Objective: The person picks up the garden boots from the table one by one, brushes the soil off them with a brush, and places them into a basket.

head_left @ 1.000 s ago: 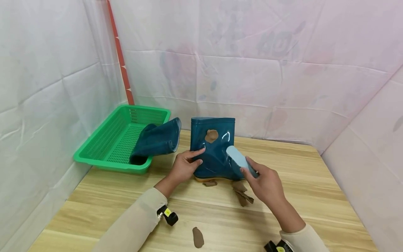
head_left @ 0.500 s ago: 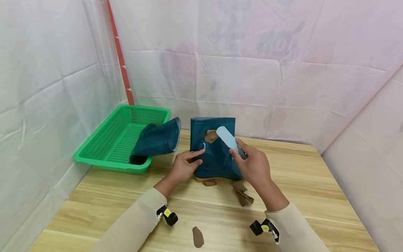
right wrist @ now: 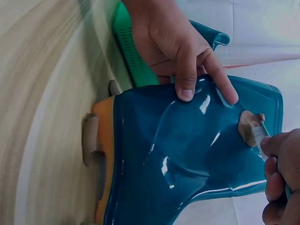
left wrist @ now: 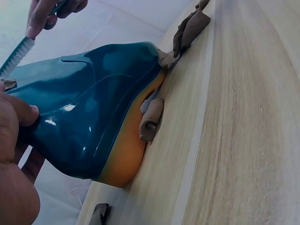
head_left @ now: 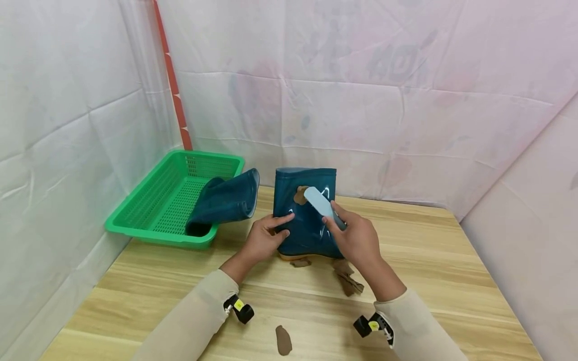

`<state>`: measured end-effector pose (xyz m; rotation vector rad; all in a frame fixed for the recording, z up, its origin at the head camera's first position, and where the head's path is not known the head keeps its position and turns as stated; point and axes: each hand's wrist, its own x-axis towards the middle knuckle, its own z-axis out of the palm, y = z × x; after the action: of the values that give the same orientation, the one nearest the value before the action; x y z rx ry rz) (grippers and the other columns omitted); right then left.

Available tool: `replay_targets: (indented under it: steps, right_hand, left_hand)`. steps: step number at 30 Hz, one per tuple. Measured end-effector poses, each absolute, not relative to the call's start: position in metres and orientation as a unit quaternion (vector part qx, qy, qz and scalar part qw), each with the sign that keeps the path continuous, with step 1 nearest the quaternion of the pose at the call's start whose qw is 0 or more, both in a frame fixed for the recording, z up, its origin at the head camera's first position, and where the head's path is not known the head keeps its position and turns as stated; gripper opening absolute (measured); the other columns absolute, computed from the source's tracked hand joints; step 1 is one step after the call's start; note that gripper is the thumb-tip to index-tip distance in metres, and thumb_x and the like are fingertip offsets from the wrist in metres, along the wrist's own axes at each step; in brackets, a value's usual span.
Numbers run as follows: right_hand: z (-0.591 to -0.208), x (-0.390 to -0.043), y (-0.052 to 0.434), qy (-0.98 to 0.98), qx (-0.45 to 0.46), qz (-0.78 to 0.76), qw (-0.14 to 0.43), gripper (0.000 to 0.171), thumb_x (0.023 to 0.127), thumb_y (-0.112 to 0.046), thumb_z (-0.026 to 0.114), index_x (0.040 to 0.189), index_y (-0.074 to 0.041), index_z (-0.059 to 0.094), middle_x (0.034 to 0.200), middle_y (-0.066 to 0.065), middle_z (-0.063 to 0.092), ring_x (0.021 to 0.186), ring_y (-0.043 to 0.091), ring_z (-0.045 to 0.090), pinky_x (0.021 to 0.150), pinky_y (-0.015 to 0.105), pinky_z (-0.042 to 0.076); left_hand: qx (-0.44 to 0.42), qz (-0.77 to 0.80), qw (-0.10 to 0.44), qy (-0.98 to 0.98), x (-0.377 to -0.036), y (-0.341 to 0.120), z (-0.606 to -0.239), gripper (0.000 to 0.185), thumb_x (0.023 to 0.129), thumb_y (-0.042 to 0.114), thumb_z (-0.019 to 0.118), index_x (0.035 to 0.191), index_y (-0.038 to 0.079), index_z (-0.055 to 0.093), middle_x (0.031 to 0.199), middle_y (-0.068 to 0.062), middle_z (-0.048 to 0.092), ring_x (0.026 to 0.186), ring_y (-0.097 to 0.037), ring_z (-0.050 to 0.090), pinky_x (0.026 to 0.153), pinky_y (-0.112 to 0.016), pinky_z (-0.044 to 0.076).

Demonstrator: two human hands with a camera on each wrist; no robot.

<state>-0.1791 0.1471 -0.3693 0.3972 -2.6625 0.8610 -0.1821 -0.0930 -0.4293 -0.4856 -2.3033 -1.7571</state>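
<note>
A dark teal rubber boot stands upright on the wooden worktop, its orange-yellow sole down and its shaft toward the back wall. The left hand steadies it from the side — thumb and index finger lie straight and pressed flat on the glossy shaft, as the right wrist view shows plainly, so the hand is open against the boot rather than wrapped round it. The right hand grips a pale blue brush by its handle, fingers curled round it, and the brush head sits on a brown mud patch high on the shaft; the bristles touch that patch. At the foot of the boot lie brown clay-like scraps, some touching the sole, one small piece just under the heel edge, and another lump lies apart, nearer the person, between the two sleeves. To the left stands a green plastic basket, and a second teal boot lies tipped over in it, its shaft hanging out over the rim toward the standing boot.
</note>
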Motion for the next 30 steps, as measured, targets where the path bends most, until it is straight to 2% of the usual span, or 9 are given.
replay_targets:
  steps: [2, 6, 9, 12, 19, 23, 26, 28, 30]
  right_hand:
    - [-0.372, -0.178, 0.148, -0.928, 0.143, 0.302, 0.165, 0.052, 0.097, -0.034, 0.073, 0.144, -0.014, 0.061, 0.079, 0.010, 0.069, 0.052, 0.016, 0.045, 0.043, 0.031, 0.033]
    - [-0.375, -0.176, 0.151, -0.924, 0.144, 0.309, 0.175, 0.051, 0.097, -0.032, 0.074, 0.143, -0.013, 0.062, 0.089, 0.013, 0.073, 0.056, 0.018, 0.051, 0.044, 0.032, 0.035]
    - [-0.376, -0.175, 0.153, -0.922, 0.136, 0.315, 0.181, 0.050, 0.096, -0.030, 0.075, 0.142, -0.013, 0.063, 0.093, 0.015, 0.075, 0.060, 0.020, 0.055, 0.045, 0.031, 0.036]
    - [-0.377, -0.175, 0.155, -0.919, 0.134, 0.318, 0.191, 0.049, 0.096, -0.028, 0.075, 0.141, -0.012, 0.063, 0.100, 0.019, 0.075, 0.063, 0.022, 0.058, 0.045, 0.031, 0.037]
    - [-0.378, -0.177, 0.156, -0.911, 0.140, 0.332, 0.199, 0.049, 0.096, -0.026, 0.075, 0.141, -0.011, 0.063, 0.112, 0.023, 0.073, 0.071, 0.027, 0.065, 0.047, 0.031, 0.042]
    - [-0.379, -0.176, 0.154, -0.898, 0.158, 0.343, 0.225, 0.050, 0.093, -0.023, 0.079, 0.139, -0.009, 0.064, 0.112, 0.022, 0.073, 0.074, 0.029, 0.069, 0.051, 0.034, 0.046]
    - [-0.379, -0.176, 0.150, -0.887, 0.184, 0.346, 0.244, 0.051, 0.092, -0.021, 0.080, 0.138, -0.007, 0.064, 0.111, 0.021, 0.073, 0.077, 0.030, 0.071, 0.054, 0.036, 0.048]
    - [-0.380, -0.176, 0.147, -0.883, 0.195, 0.345, 0.251, 0.051, 0.092, -0.020, 0.080, 0.138, -0.006, 0.064, 0.110, 0.021, 0.074, 0.077, 0.030, 0.071, 0.054, 0.036, 0.049]
    - [-0.382, -0.176, 0.145, -0.885, 0.197, 0.341, 0.249, 0.051, 0.092, -0.021, 0.079, 0.139, -0.007, 0.063, 0.108, 0.020, 0.074, 0.074, 0.028, 0.070, 0.052, 0.034, 0.048]
  left_hand:
    - [-0.174, -0.591, 0.104, -0.781, -0.178, -0.094, -0.422, 0.046, 0.091, -0.013, 0.069, 0.135, 0.000, 0.065, 0.137, -0.025, 0.057, 0.100, -0.031, 0.059, 0.071, -0.035, 0.047]
    - [-0.192, -0.593, 0.116, -0.773, -0.184, -0.099, -0.428, 0.049, 0.093, -0.004, 0.072, 0.140, 0.008, 0.064, 0.149, -0.019, 0.049, 0.129, -0.035, 0.051, 0.083, -0.043, 0.052]
    - [-0.206, -0.602, 0.132, -0.760, -0.195, -0.102, -0.440, 0.046, 0.096, 0.004, 0.072, 0.141, 0.012, 0.064, 0.150, -0.015, 0.047, 0.134, -0.032, 0.048, 0.095, -0.048, 0.052]
    - [-0.214, -0.612, 0.152, -0.746, -0.198, -0.100, -0.438, 0.046, 0.098, 0.004, 0.069, 0.143, 0.009, 0.061, 0.150, -0.017, 0.046, 0.137, -0.034, 0.046, 0.105, -0.053, 0.044]
    - [-0.180, -0.622, 0.168, -0.743, -0.201, -0.095, -0.420, 0.053, 0.095, -0.005, 0.064, 0.145, 0.015, 0.061, 0.143, -0.016, 0.052, 0.134, -0.031, 0.050, 0.104, -0.054, 0.044]
    - [-0.158, -0.622, 0.161, -0.749, -0.200, -0.093, -0.415, 0.053, 0.096, -0.006, 0.062, 0.143, 0.018, 0.063, 0.146, -0.016, 0.053, 0.138, -0.030, 0.047, 0.096, -0.045, 0.051]
    - [-0.147, -0.622, 0.166, -0.751, -0.199, -0.092, -0.414, 0.051, 0.096, -0.007, 0.064, 0.140, 0.018, 0.065, 0.144, -0.016, 0.056, 0.132, -0.030, 0.051, 0.075, -0.036, 0.050]
    - [-0.146, -0.623, 0.168, -0.750, -0.198, -0.092, -0.414, 0.049, 0.096, -0.006, 0.065, 0.139, 0.017, 0.066, 0.136, -0.017, 0.061, 0.110, -0.030, 0.060, 0.065, -0.033, 0.042]
    - [-0.148, -0.623, 0.167, -0.750, -0.197, -0.092, -0.414, 0.048, 0.095, -0.006, 0.067, 0.137, 0.018, 0.067, 0.122, -0.016, 0.067, 0.086, -0.028, 0.055, 0.063, -0.031, 0.038]
